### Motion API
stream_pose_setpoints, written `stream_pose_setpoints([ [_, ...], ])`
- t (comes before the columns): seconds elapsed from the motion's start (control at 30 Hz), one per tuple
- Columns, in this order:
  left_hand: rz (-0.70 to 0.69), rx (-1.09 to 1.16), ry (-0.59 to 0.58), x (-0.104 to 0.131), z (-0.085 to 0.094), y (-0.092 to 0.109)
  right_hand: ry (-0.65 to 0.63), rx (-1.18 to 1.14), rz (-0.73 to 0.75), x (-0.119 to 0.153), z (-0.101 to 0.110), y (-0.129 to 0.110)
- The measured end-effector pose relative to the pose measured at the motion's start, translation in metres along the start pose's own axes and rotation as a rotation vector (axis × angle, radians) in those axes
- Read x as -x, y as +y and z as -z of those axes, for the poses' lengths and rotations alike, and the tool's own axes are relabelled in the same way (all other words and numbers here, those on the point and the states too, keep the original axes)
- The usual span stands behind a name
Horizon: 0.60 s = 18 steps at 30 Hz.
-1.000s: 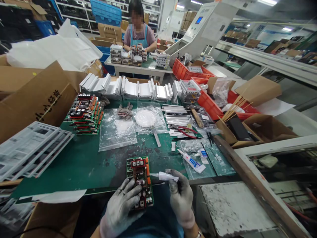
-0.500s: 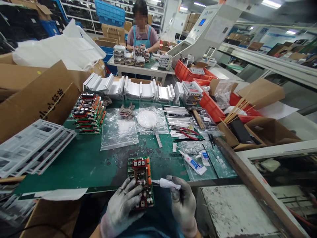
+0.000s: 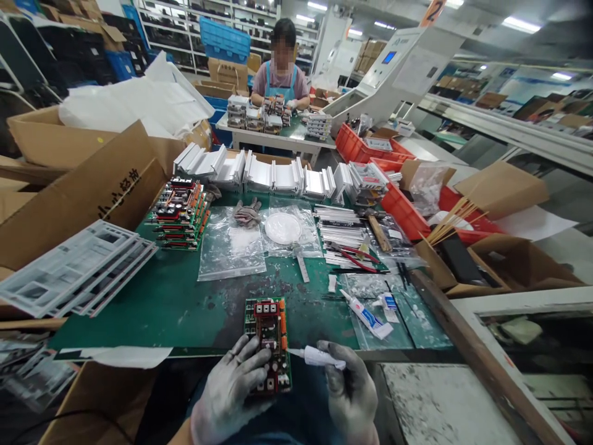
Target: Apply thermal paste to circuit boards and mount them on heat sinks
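Note:
My gloved left hand point(image 3: 241, 383) lies across the lower left part of a green circuit board point(image 3: 272, 337), its fingers over the components and its thumb hidden. The board overhangs the table's near edge. In my gloved right hand point(image 3: 349, 389), a small white tube point(image 3: 319, 356) is pinched between thumb and fingers. Its thin nozzle points left and reaches the board's right edge, beside the orange connectors; whether it touches I cannot tell. Grey stains cover both gloves' fingers. To the right on the table lie a blue-and-white glue tube point(image 3: 367, 315) and a smaller one point(image 3: 389, 303).
Circuit boards point(image 3: 178, 213) are stacked at the left, near grey frames point(image 3: 78, 266). White metal profiles point(image 3: 273, 176) line the back. Red-handled pliers point(image 3: 356, 256) and a round white disc point(image 3: 283, 228) lie mid-table. A co-worker point(image 3: 280, 80) sits at another table beyond.
The whole view has shifted slightly, so the scene appears farther right. My left hand stays on the board, and the tube's nozzle remains at its right edge.

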<state>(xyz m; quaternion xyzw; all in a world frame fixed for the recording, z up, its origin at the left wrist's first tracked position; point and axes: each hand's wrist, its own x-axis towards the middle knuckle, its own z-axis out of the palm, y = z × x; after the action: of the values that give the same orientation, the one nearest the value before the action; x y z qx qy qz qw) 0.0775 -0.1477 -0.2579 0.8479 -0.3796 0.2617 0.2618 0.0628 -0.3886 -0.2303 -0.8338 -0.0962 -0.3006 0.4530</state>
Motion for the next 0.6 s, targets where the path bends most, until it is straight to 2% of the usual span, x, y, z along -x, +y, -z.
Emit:
stream_pose_setpoints([
  [0.17, 0.044, 0.0, 0.001, -0.002, 0.005, 0.007, -0.03, -0.011, 0.083, 0.01, -0.001, 0.006],
  [0.23, 0.051, -0.016, 0.034, -0.005, 0.011, 0.007, 0.035, -0.005, -0.034, 0.016, -0.001, 0.013],
  [0.3, 0.047, -0.043, 0.086, -0.012, 0.02, 0.0, 0.167, -0.009, -0.281, 0.019, -0.002, 0.023],
  [0.37, 0.074, -0.083, 0.13, -0.024, 0.03, -0.016, 0.279, -0.036, -0.525, 0.014, -0.004, 0.034],
  [0.4, 0.107, -0.1, 0.138, -0.032, 0.035, -0.027, 0.301, -0.058, -0.602, 0.009, -0.007, 0.038],
  [0.47, 0.228, -0.115, 0.096, -0.051, 0.043, -0.054, 0.295, -0.115, -0.67, -0.005, -0.014, 0.042],
  [0.53, 0.363, -0.105, -0.011, -0.07, 0.045, -0.081, 0.245, -0.173, -0.682, -0.019, -0.023, 0.04],
  [0.6, 0.412, -0.123, -0.07, -0.087, 0.044, -0.103, 0.194, -0.216, -0.682, -0.029, -0.033, 0.034],
])
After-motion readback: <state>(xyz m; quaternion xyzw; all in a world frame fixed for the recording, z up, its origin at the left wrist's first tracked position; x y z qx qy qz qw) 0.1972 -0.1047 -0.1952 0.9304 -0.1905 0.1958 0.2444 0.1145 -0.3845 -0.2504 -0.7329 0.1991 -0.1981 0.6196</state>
